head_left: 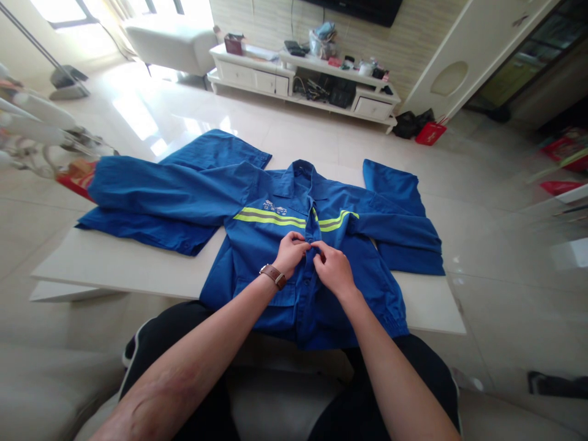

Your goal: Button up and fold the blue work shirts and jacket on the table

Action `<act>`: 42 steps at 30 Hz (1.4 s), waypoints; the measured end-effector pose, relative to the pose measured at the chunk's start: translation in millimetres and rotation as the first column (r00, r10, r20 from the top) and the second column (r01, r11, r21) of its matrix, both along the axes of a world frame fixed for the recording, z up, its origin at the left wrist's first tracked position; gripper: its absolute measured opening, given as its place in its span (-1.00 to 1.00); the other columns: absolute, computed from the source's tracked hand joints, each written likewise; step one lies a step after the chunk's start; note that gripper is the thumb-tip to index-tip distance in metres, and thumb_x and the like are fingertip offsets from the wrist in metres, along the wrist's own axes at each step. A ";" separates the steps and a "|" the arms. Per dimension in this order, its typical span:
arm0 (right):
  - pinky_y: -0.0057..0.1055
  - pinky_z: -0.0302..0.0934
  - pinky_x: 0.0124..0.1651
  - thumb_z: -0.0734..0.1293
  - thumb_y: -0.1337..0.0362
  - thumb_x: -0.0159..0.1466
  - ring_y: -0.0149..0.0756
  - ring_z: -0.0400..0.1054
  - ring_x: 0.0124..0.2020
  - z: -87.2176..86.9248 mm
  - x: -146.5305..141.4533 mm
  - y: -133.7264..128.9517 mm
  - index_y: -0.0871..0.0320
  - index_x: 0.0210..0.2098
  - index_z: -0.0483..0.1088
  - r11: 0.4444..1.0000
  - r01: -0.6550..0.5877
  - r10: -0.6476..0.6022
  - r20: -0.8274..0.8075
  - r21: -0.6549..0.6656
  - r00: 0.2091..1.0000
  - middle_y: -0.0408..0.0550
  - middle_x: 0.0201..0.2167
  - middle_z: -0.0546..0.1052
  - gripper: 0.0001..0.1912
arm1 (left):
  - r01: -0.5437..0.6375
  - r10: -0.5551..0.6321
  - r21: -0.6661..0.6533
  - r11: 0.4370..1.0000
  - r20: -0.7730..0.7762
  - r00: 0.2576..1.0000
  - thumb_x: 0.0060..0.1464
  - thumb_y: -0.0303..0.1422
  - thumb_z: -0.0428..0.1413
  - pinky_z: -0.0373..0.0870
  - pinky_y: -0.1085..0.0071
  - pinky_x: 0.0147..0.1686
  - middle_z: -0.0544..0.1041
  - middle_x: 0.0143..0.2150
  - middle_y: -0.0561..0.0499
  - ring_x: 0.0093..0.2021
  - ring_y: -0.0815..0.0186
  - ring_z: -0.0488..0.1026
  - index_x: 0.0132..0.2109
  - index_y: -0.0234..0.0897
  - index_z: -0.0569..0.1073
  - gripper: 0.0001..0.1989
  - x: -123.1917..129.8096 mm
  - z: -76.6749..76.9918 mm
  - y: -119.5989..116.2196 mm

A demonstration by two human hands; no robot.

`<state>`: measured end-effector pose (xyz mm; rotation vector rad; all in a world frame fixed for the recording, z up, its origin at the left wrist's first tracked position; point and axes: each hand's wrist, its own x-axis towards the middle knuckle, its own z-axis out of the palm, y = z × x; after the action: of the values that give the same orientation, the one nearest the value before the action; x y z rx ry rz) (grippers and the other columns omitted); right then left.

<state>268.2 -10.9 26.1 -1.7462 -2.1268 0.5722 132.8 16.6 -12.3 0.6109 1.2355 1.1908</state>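
Observation:
A blue work jacket (271,257) with a yellow and grey reflective stripe across the chest lies front side up, its collar away from me and its sleeves spread to both sides. My left hand (293,252), with a brown-strapped watch (274,275) at the wrist, pinches the jacket's front placket just below the stripe. From the other side my right hand (331,264) grips the same edge, fingertips almost touching those of the left. Whatever button sits between the fingers is hidden. Lower on the placket a dark button (306,282) shows.
The jacket rests on a white table (151,275), its hem hanging over the near edge. More folded blue cloth (215,147) lies under the sleeves. Thread cones (41,110) stand at left. A cluttered white TV cabinet (257,76) lines the far wall.

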 end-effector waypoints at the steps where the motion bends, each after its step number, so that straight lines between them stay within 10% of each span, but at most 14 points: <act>1: -0.41 0.26 -0.16 0.21 0.32 0.33 -0.20 0.49 -0.19 0.6 -0.6 -0.7 -0.04 0.07 0.50 1.000 -0.012 0.012 0.007 0.003 1.000 -0.09 -0.13 0.64 -0.61 | 0.010 -0.010 0.016 1.000 -0.015 1.000 -0.21 -0.53 0.24 0.18 0.53 -0.51 0.37 -0.59 0.22 -0.58 0.47 0.28 -0.30 -0.22 0.29 -0.68 -0.1 -0.6 -0.3; 10: -0.36 0.29 -0.10 0.21 0.30 0.31 -0.15 0.45 -0.08 -0.9 0.5 2.3 0.08 0.13 0.43 0.997 0.062 -0.062 0.001 0.043 0.998 0.02 0.01 0.53 -0.58 | 0.176 -0.026 0.330 0.927 -0.414 0.910 -0.15 -0.56 0.13 0.10 0.54 -0.49 0.36 -0.49 0.21 -0.55 0.51 0.21 -0.30 -0.22 0.35 -0.77 -1.9 5.0 -2.0; 22: -0.42 0.16 -0.33 0.21 0.36 0.11 -0.31 0.26 -0.50 -3.3 -11.9 16.6 0.11 -0.30 0.45 0.991 0.136 -0.121 -0.392 0.010 0.912 -0.22 -0.56 0.37 -0.77 | 0.050 0.012 0.207 0.977 -0.289 0.957 -0.20 -0.51 0.25 0.14 0.55 -0.48 0.43 -0.52 0.18 -0.55 0.48 0.27 -0.30 -0.26 0.38 -0.74 -2.7 -0.3 3.2; 34: -0.43 0.13 -0.37 0.20 0.33 0.10 -0.31 0.26 -0.50 3.7 -7.0 16.9 0.11 -0.30 0.45 0.984 0.179 -0.161 -0.432 0.001 0.887 -0.22 -0.57 0.36 -0.78 | 0.192 -0.173 0.150 0.970 -0.132 0.976 -0.03 -0.17 0.28 0.08 0.51 -0.51 0.40 -0.52 0.13 -0.53 0.45 0.20 -0.34 -0.32 0.52 -0.72 -1.5 -0.3 -1.0; 42: -0.42 0.17 -0.34 0.23 0.36 0.08 -0.30 0.32 -0.49 7.2 -4.4 16.8 0.10 -0.40 0.52 0.991 0.135 -0.129 -0.296 -0.001 0.946 -0.17 -0.59 0.43 -0.78 | 0.258 -0.077 0.255 0.932 -0.556 0.827 0.05 -0.35 0.17 0.13 0.48 -0.41 0.38 -0.55 0.12 -0.46 0.38 0.27 -0.43 -0.26 0.46 -0.87 -2.8 7.5 -1.8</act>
<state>263.8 5.9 33.3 -1.6588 -1.7914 0.7230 130.0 14.8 -4.9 1.3494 1.4205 1.1086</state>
